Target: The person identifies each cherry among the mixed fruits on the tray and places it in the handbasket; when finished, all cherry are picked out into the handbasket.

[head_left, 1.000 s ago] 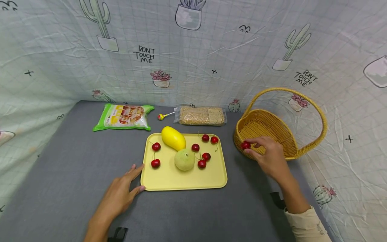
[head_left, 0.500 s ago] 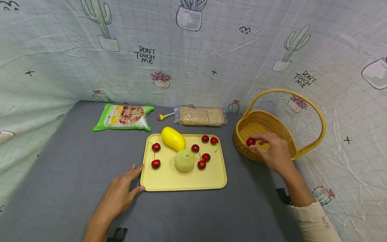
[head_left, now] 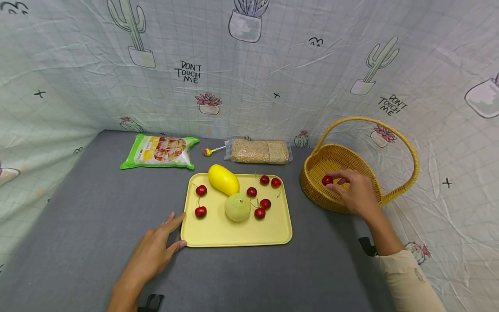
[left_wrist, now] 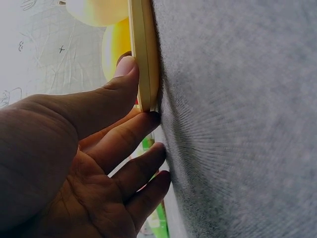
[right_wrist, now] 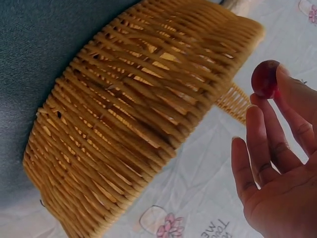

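Note:
The right hand (head_left: 356,193) pinches a red cherry (head_left: 327,180) between thumb and fingertips, over the opening of the wicker basket (head_left: 312,190). In the right wrist view the cherry (right_wrist: 265,79) is held beyond the basket's woven rim (right_wrist: 198,116). At the left edge of the yellow tray (head_left: 234,236), the left hand (head_left: 153,249) touches the rim with relaxed fingers; the left wrist view shows its thumb against the tray side (left_wrist: 142,59). On the tray lie a yellow fruit (head_left: 223,180), a round green fruit (head_left: 238,207) and several cherries (head_left: 200,212).
Behind the tray lie a green-edged packet (head_left: 160,151), a lollipop (head_left: 208,152) and a clear bag of grains (head_left: 259,151). The basket's tall handle (head_left: 415,160) arches up at the right. A patterned cloth (head_left: 249,78) hangs behind the grey table (head_left: 93,208).
The right hand has moved rightward with the cherry, from the basket's left rim to over its inside. The left hand has stayed at the tray's edge.

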### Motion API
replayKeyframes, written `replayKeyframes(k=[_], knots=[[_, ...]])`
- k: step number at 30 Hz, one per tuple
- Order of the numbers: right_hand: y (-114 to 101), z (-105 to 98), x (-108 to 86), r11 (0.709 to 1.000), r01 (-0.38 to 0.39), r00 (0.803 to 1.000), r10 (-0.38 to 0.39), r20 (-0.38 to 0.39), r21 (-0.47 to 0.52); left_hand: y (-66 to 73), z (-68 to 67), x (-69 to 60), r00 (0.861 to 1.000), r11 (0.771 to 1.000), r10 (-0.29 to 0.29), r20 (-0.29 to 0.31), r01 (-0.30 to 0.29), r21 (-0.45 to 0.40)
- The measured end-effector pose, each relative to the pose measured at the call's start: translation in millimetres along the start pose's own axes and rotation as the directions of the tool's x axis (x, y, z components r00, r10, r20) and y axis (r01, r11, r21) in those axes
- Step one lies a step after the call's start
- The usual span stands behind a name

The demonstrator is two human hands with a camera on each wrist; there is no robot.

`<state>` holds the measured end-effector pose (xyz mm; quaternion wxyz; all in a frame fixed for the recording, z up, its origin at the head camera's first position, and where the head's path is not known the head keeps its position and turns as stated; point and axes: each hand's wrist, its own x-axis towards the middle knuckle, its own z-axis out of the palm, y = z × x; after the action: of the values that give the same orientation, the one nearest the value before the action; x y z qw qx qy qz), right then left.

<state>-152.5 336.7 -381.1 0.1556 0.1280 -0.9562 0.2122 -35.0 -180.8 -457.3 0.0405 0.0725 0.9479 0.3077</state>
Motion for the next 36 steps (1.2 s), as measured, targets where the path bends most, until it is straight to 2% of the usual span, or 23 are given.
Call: replayKeyframes(k=[9, 18, 36], knots=[[13, 5, 8.3, 0.997, -0.072, 0.996, 0.072, 0.058, -0.002, -1.0, 1.7, -0.8, 1.000, 1.000, 0.018, -0.019, -0.018, -0.002], [23, 13, 22.6, 0.987, -0.161, 0.980, 0.161, 0.116, -0.004, -1.8, 0.7, -1.1, 1.000, 1.000, 0.017, -0.019, -0.017, -0.005], [40, 35, 40.6, 0.973, -0.229, 0.965, 0.225, 0.132, 0.014, -0.4, 1.7, -0.2, 1.000, 1.000, 0.006, -0.018, -0.006, -0.002]])
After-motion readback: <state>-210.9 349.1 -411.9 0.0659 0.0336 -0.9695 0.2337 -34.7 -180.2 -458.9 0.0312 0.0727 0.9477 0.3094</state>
